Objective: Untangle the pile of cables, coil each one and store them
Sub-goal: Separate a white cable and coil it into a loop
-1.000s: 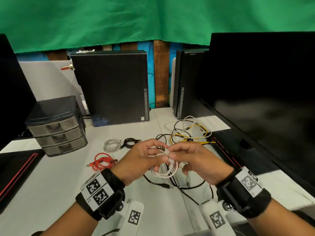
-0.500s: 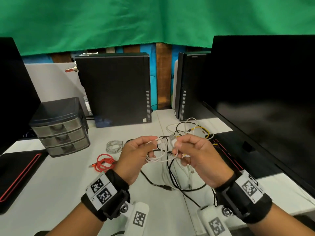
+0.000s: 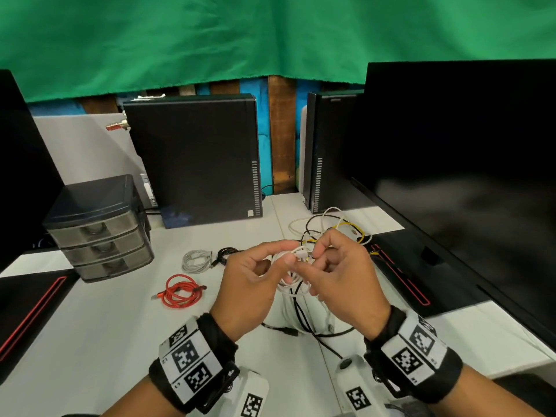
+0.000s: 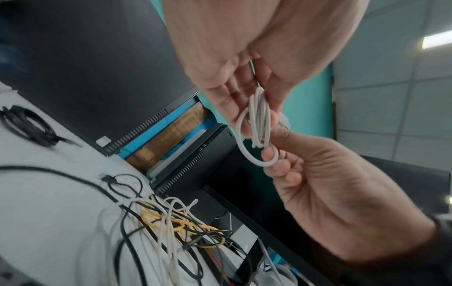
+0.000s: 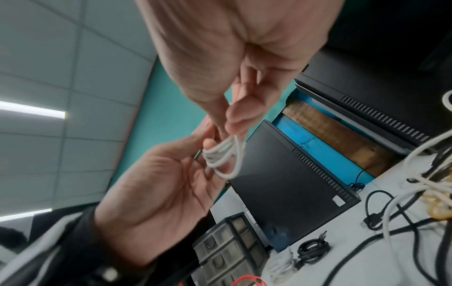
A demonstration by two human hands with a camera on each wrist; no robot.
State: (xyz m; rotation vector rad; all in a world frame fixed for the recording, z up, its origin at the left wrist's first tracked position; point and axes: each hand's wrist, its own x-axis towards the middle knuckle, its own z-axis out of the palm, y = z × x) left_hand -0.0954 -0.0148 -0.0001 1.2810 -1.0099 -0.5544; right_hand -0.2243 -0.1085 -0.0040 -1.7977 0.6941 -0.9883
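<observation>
A small white cable coil (image 3: pixel 296 279) hangs above the table between my two hands. My left hand (image 3: pixel 287 254) pinches the top of the loops with thumb and forefinger. My right hand (image 3: pixel 316 251) pinches the same cable at its white connector end, close against the left. In the left wrist view the white coil (image 4: pixel 257 123) runs from my left hand (image 4: pixel 244 92) to the curled fingers (image 4: pixel 281 160) of the right. The right wrist view shows the coil (image 5: pixel 225 156) under my right hand (image 5: pixel 232 123). The tangled pile (image 3: pixel 331 233) of white, black and yellow cables lies behind and beneath the hands.
A red coil (image 3: pixel 180 291), a grey-white coil (image 3: pixel 197 260) and a black coil (image 3: pixel 225 255) lie on the white table (image 3: pixel 90 326) to the left. A three-drawer unit (image 3: pixel 102 233) stands at far left. Computer towers (image 3: pixel 195 158) stand behind; a monitor (image 3: pixel 466 176) fills the right.
Both hands have risen a little and closed together over the white cable. Its loose loops have been gathered into a tighter coil.
</observation>
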